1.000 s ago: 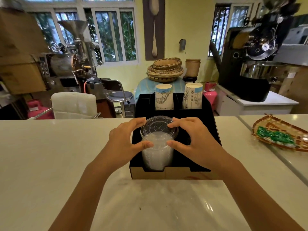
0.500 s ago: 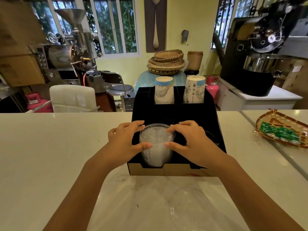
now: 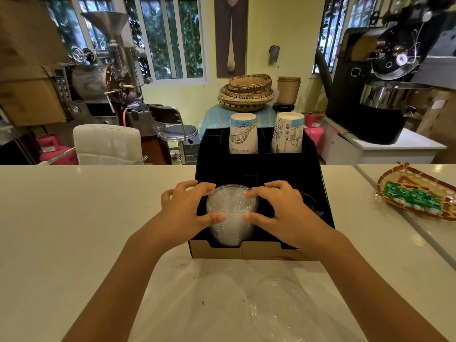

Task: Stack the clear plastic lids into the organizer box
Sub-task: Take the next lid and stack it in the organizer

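A black organizer box (image 3: 318, 193) with a cardboard front stands on the white counter. A tall stack of clear plastic lids (image 3: 232, 213) sits in its front middle compartment. My left hand (image 3: 183, 213) grips the stack's left side, thumb against its front. My right hand (image 3: 281, 213) grips the right side the same way, fingertips on the top lid. Another clear lid (image 3: 278, 309) lies loose on the counter in front of the box, between my forearms.
Two stacks of printed paper cups (image 3: 243, 133) (image 3: 287, 133) stand in the box's rear compartments. A woven tray with green packets (image 3: 417, 196) lies at the right. A seam in the counter (image 3: 385, 208) runs along the right side.
The lid stack has sunk lower into the front compartment with both hands still around it. The view has tipped down, bringing the loose lid on the counter into sight.
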